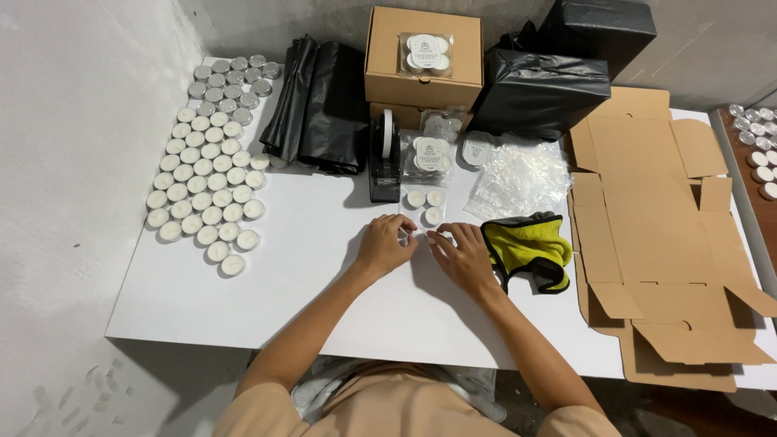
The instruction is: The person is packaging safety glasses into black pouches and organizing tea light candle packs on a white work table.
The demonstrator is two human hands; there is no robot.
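White counter fills most of the view. Flat unfolded cardboard box lies on its right side, part hanging over the front edge. Two black wrapped parcels sit at the back right. Folded black plastic bags lie back centre-left. Closed brown carton stands at the back centre, a packet of candles on its lid. Many white tealight candles sit in rows at the left, silver empty cups behind them. Pile of clear plastic bags lies right of centre. Yellow and black cloth lies just beside the right hand. Black tape dispenser stands behind the hands.

Left hand and right hand rest low on the counter, close together, fingertips pinched on the near end of a clear candle packet. Each grip is nearly closed on the packet's edge. The packet lies flat at counter centre, just in front of the dispenser, three tealights showing inside.
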